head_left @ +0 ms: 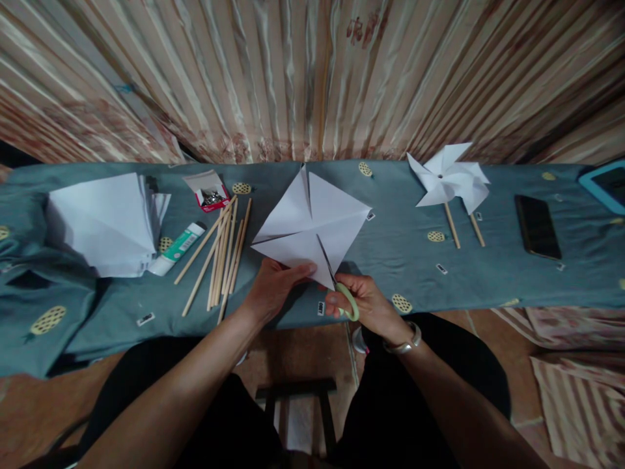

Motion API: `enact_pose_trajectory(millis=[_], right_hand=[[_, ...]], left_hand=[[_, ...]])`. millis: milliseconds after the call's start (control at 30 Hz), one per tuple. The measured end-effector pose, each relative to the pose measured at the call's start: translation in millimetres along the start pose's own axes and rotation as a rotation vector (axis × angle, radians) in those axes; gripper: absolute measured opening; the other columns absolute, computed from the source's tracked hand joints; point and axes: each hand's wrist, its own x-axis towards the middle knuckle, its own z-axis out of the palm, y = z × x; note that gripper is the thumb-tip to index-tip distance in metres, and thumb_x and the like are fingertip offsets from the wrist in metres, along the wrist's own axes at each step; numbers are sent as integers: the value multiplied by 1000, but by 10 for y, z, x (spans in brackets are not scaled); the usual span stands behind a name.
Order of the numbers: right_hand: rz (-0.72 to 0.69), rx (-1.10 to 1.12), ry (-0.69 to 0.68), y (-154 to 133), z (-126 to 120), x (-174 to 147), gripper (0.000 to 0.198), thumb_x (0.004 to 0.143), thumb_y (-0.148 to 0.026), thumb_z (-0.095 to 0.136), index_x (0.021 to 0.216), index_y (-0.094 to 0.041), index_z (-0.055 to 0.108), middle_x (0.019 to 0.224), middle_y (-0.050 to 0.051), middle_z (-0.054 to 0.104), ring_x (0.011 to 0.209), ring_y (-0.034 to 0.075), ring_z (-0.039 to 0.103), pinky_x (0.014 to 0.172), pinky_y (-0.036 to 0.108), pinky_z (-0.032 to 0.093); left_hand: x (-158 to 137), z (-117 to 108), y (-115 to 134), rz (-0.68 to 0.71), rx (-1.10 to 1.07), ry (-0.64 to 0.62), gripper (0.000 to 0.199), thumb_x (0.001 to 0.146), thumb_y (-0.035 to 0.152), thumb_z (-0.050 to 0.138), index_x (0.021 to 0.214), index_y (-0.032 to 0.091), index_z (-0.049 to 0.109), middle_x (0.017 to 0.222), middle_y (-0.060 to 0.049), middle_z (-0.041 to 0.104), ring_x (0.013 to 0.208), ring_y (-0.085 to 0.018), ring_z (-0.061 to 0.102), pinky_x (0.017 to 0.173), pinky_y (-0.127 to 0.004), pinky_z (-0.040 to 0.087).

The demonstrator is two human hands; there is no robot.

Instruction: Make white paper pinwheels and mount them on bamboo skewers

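Note:
A white square of paper (336, 212) is held up over the near side of the table, turned so a corner points at me. Slits run in from its far, left and near corners toward the middle. My left hand (278, 283) grips its near left edge, thumb on top and fingers underneath. In my right hand (364, 299) are scissors (348, 301) with pale green handles, my fingers closed round the loops. Their blades lie along the slit at the near corner. Part of the blades is hidden by the paper.
Left of the paper lie wooden sticks (222, 260), a glue stick (178, 249), an open box of metal pins (211, 195) and a paper stack (105, 225). To the right are white pinwheels (449, 176) on sticks, a phone (538, 226) and a blue-edged device (605, 185). Curtains (293, 78) hang behind.

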Motion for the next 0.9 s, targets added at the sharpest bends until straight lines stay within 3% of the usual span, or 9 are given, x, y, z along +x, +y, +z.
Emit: enact_pose_trajectory(millis=[233, 900], right_hand=[[14, 16, 24, -24, 30, 1, 50, 52, -58, 86, 56, -18, 58, 51, -5, 62, 43, 4, 48, 43, 18, 40], [10, 28, 6, 42, -3, 10, 46, 54, -50, 89, 63, -16, 60, 54, -5, 63, 45, 5, 50, 46, 19, 42]], left_hand=[[5, -9, -5, 0, -9, 14, 24, 55, 17, 85, 76, 14, 72, 77, -3, 74, 66, -15, 66, 67, -28, 55], [0, -10, -6, -2, 14, 15, 24, 55, 20, 85, 74, 15, 72, 77, -2, 73, 67, -15, 65, 70, -29, 54]])
